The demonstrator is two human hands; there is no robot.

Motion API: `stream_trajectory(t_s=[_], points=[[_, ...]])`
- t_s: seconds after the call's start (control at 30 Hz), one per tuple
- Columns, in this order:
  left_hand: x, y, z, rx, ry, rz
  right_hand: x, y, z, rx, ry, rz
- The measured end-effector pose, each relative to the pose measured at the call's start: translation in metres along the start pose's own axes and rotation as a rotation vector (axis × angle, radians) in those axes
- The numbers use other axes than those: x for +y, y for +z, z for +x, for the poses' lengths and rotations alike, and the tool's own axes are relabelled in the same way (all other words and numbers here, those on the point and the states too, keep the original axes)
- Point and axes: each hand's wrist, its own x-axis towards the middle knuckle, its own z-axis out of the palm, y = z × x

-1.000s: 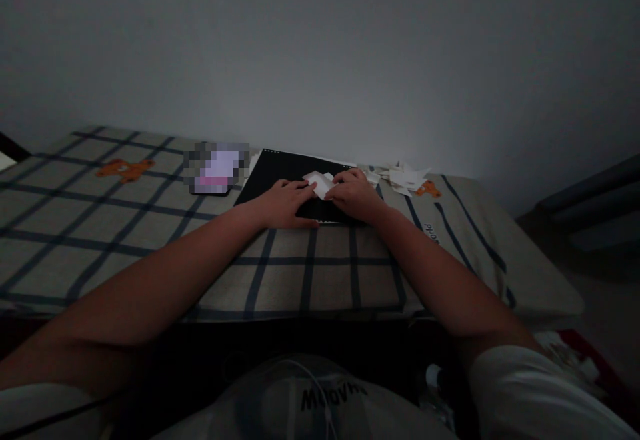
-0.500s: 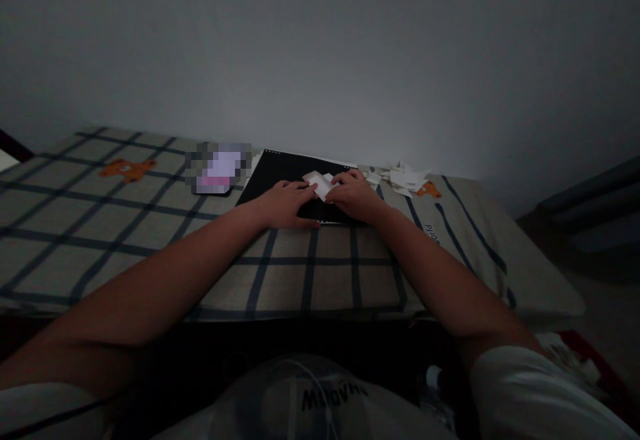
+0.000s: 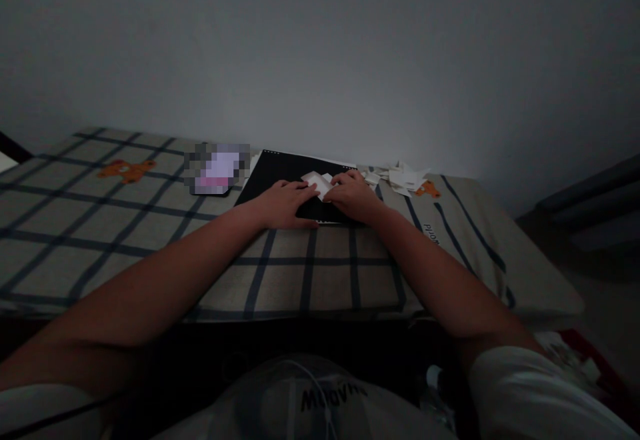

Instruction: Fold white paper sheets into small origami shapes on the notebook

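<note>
A small folded piece of white paper [image 3: 318, 183] lies on a black flat sheet or cover [image 3: 273, 172] with small holes along its edges. My left hand [image 3: 286, 205] rests flat with its thumb spread away, its fingertips pressing on the paper's left side. At the paper's right side, my right hand [image 3: 356, 195] has curled fingers pinching the folded edge. Part of the paper is hidden under the fingers. Just beyond my right hand sits a loose pile of white paper pieces [image 3: 404, 177].
A phone [image 3: 218, 172] with a blurred, lit screen lies left of the black cover. Everything rests on a checked cloth [image 3: 165, 227] against a grey wall [image 3: 320, 60]. Below the front edge, a clear bottle [image 3: 435, 390] and a red container [image 3: 595, 367] stand at the right.
Both hands stay at the paper with almost the same grip. The whole view has shifted very slightly.
</note>
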Motion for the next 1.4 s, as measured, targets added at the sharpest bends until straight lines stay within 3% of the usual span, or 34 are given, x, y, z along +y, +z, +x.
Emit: stream_trajectory(t_s=[0.47, 0.83, 1.1, 1.3, 1.4], points=[[0.006, -0.004, 0.002, -0.036, -0.007, 0.031, -0.014, -0.009, 0.001, 0.039, -0.019, -0.018], [0.006, -0.002, 0.001, -0.022, -0.018, -0.005, -0.015, -0.013, 0.006, 0.041, 0.101, -0.091], [0.006, 0.000, 0.000, 0.004, 0.007, 0.034, -0.007, -0.007, -0.001, 0.103, -0.012, 0.016], [0.003, 0.002, -0.001, 0.044, 0.033, 0.055, 0.008, 0.009, -0.002, 0.361, 0.225, 0.339], [0.002, 0.003, -0.001, 0.055, 0.036, 0.064, 0.017, 0.018, 0.000, 0.361, 0.323, 0.439]])
